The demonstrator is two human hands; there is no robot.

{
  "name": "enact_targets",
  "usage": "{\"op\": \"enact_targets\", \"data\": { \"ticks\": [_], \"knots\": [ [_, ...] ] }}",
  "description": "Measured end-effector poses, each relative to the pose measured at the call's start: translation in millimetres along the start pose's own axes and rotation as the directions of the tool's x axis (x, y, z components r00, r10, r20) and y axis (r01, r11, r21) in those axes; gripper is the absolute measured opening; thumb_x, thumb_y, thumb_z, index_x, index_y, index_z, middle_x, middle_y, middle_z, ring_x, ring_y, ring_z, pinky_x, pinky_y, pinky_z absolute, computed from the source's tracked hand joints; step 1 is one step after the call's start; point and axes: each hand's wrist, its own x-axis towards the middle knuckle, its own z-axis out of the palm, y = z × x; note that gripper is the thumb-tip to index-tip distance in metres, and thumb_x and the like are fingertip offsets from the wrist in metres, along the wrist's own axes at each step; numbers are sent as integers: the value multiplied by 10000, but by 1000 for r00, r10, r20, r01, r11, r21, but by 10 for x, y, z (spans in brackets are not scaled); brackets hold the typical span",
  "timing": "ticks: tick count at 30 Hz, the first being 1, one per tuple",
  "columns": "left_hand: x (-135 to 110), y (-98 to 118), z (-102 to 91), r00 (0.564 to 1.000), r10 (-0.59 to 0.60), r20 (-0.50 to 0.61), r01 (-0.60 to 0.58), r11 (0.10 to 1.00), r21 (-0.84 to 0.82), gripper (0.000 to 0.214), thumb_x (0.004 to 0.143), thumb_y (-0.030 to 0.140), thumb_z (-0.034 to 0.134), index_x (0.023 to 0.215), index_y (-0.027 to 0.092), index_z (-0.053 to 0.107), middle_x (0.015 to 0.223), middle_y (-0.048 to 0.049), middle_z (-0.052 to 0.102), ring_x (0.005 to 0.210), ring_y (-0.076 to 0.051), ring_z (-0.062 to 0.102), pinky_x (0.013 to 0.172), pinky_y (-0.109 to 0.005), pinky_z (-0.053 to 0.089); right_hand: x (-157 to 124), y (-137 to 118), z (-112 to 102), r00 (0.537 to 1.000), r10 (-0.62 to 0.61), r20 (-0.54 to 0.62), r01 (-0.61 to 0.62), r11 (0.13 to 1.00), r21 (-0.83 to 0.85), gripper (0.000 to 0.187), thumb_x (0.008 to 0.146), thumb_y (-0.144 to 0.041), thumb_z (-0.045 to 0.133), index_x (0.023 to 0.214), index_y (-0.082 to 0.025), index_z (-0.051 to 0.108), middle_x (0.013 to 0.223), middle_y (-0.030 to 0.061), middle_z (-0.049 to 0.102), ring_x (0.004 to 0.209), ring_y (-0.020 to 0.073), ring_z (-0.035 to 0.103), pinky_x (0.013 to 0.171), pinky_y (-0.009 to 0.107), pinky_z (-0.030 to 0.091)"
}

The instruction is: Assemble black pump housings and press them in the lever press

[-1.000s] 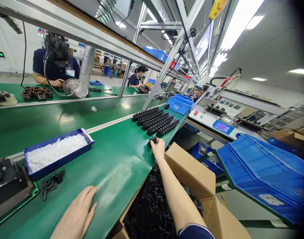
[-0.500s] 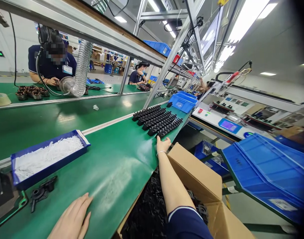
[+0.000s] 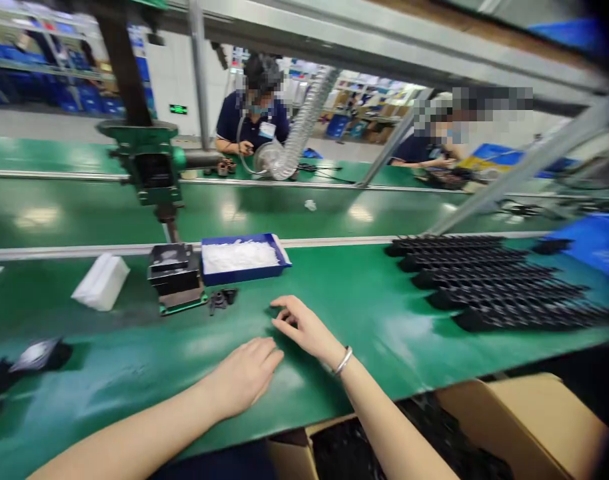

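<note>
My left hand [image 3: 242,373] lies flat on the green bench, fingers together and stretched out, holding nothing. My right hand [image 3: 304,328], with a bracelet at the wrist, hovers just right of it with fingers spread and slightly curled over the mat, empty. A small black plastic part [image 3: 222,299] lies a short way ahead of both hands, beside a black fixture block [image 3: 174,273] on a green base. Behind it sits a blue tray of white pieces [image 3: 242,257]. Rows of black parts [image 3: 489,283] are lined up on the bench to the right.
An open cardboard box [image 3: 529,420] of black parts stands below the bench edge at the right. A white block [image 3: 101,281] lies at the left. A green press stand [image 3: 152,167] rises behind the fixture. Two people work across the far bench, by a silver duct hose [image 3: 294,143].
My view has swung left. My right hand has left the rows of black parts and come back beside my left hand near the middle of the bench.
</note>
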Motion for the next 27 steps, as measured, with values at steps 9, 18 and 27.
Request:
{"op": "enact_targets", "data": {
  "ticks": [9,18,27],
  "knots": [
    [-1220,-478,-1028,864,-478,-159,503,798,334,691,742,72,674,1383,132,424,1400,-226,505,1382,-410,405,1130,-655,320,749,-437,659,991,-128,45,128,992,3,229,872,-388,563,963,-194,645,907,91,691,805,226,644,810,420,538],
    [-2197,-1088,-1591,751,-649,-123,641,671,372,354,850,125,530,1193,160,610,1019,-125,713,940,-293,709,955,-476,522,318,-587,663,945,63,321,-115,983,145,363,856,-499,607,1032,-181,606,728,6,612,560,140,579,541,286,504],
    [-1278,-489,-738,809,-576,-117,489,771,-408,580,866,334,679,1390,278,435,1182,-51,677,1089,-232,658,954,-378,548,-12,-594,855,981,-132,140,129,991,31,195,923,-345,604,1058,-208,638,1113,97,586,673,123,563,618,294,533]
  ]
}}
